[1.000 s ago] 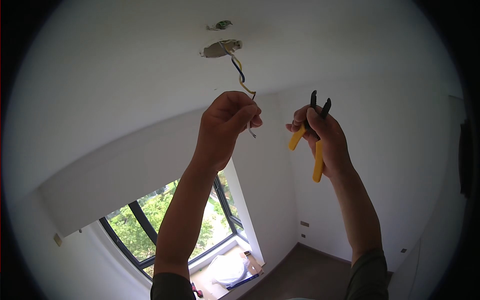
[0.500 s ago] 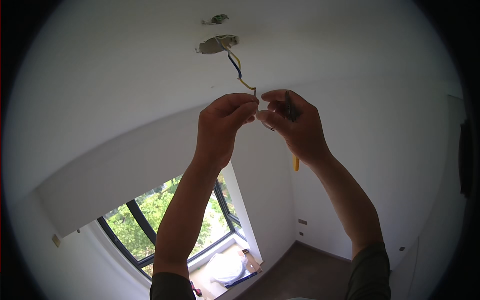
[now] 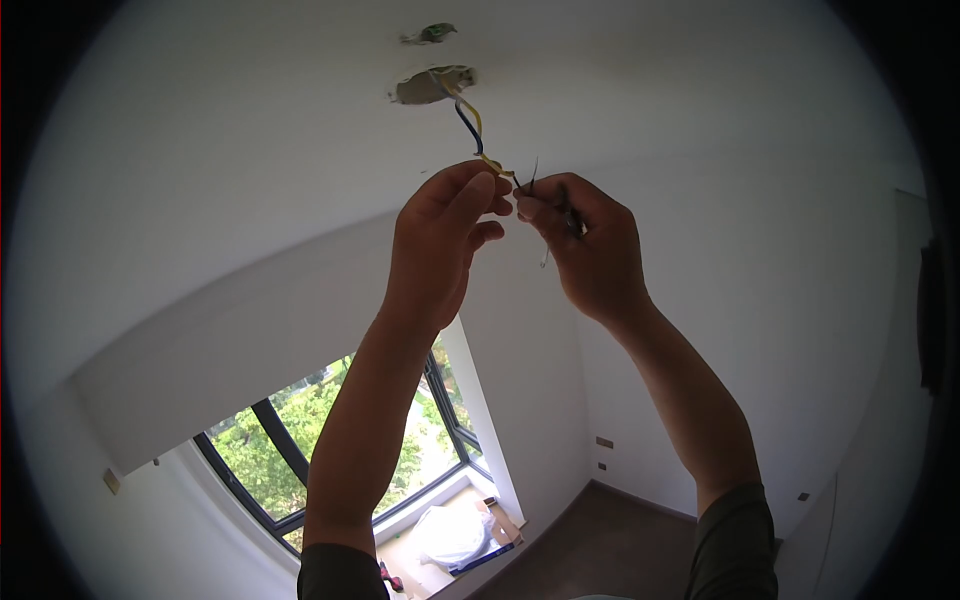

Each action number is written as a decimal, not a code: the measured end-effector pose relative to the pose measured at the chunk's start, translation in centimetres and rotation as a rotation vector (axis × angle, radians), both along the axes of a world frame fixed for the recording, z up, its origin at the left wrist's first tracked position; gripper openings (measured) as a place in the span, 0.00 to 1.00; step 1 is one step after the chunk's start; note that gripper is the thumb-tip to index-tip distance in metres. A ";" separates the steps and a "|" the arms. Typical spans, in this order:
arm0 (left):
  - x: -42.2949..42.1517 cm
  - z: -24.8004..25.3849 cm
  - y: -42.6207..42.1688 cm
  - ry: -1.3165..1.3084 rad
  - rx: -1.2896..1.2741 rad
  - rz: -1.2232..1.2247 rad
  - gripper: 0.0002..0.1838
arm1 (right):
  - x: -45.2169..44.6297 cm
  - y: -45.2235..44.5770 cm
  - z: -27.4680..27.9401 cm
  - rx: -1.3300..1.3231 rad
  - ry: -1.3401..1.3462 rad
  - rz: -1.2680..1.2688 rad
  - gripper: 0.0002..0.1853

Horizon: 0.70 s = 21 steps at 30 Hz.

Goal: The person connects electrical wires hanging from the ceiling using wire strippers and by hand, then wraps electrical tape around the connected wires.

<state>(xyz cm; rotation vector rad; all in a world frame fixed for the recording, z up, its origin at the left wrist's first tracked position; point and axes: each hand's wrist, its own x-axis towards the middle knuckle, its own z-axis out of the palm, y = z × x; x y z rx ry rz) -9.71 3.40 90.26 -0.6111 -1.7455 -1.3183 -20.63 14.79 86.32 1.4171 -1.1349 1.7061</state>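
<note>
Blue and yellow wires hang from a ragged hole in the ceiling. My left hand is raised just below them, thumb and index finger closed on the yellow wire near its lower end, the other fingers curled loosely. Close to its right, my right hand pinches thin wire ends between thumb and index finger. The dark jaws of the pliers show across its palm; the yellow handles are hidden behind the hand. A pale wire tip sticks out beneath the fingers.
A smaller hole is in the ceiling beyond the first. Below is a window with a sill bearing a white wrapped item, a box and a red-handled tool. Wall sockets sit low on the far wall.
My right hand has come left to the wires, and the pliers have turned in its palm. My left hand has shifted slightly up the wire, its lower fingers loosened.
</note>
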 end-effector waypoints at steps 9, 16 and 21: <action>-0.9 0.6 -0.6 -0.066 -0.046 -0.057 0.12 | -0.5 -0.2 0.1 -0.032 -0.002 0.183 0.10; -1.5 0.1 -1.2 0.035 -0.043 -0.115 0.09 | -0.1 0.0 0.5 0.056 -0.103 0.204 0.10; -1.4 -0.4 -1.3 0.054 0.006 -0.111 0.06 | 0.9 -1.7 0.2 -0.085 -0.079 0.257 0.08</action>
